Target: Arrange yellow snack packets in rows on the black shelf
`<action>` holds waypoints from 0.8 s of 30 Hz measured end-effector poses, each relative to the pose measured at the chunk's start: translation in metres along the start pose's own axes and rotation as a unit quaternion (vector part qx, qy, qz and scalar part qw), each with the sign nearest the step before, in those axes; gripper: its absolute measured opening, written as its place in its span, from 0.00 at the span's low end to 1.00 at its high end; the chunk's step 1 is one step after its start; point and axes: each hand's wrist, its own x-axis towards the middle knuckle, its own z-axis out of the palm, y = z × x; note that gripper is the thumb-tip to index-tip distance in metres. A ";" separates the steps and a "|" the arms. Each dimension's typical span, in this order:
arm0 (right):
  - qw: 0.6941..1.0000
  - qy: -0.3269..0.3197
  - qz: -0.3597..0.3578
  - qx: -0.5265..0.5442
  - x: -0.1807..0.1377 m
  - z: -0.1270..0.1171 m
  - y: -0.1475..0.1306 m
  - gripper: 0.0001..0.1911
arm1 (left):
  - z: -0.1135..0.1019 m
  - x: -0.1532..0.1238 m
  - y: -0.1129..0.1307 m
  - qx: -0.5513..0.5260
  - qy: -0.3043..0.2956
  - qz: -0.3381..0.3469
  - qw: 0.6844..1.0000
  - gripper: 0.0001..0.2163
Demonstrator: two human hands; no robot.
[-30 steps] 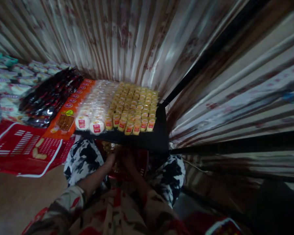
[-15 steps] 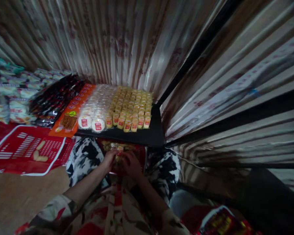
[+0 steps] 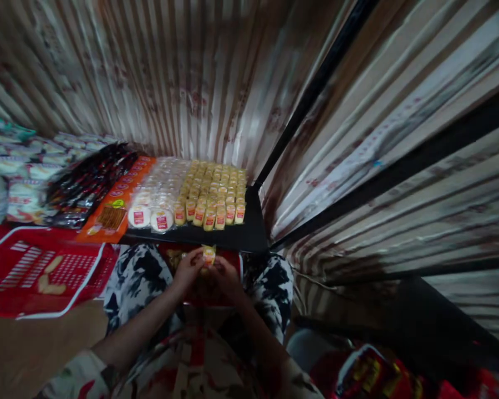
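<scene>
Yellow and sealed, the small packet is pinched between the fingers of the left hand and the right hand. Both are closed on it, just above the red bag in the lap, seemingly to hold it clear of the bag. At 12 o'clock the black table carries rows of yellow packs, and its near edge crowds the hands. Round white packs lie at 11 and a red basket at 9.

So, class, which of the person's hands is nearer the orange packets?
Left. The left hand sits below-right of the orange packets; the right hand is farther right, beyond the yellow packet between them.
</scene>
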 end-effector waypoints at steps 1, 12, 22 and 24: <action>1.000 0.006 -0.001 -0.001 0.003 0.000 0.000 0.14 | 0.000 0.001 0.001 0.028 0.012 0.021 0.999 0.18; 0.960 0.121 -0.123 -0.222 0.064 0.033 -0.021 0.13 | -0.024 0.022 0.025 0.266 0.146 0.188 0.934 0.13; 0.943 0.146 -0.125 -0.271 0.104 0.060 -0.029 0.16 | -0.030 0.049 0.030 0.379 0.170 0.239 0.878 0.20; 0.944 0.146 -0.129 -0.266 0.109 0.062 -0.028 0.15 | -0.029 0.056 0.028 0.376 0.173 0.251 0.875 0.20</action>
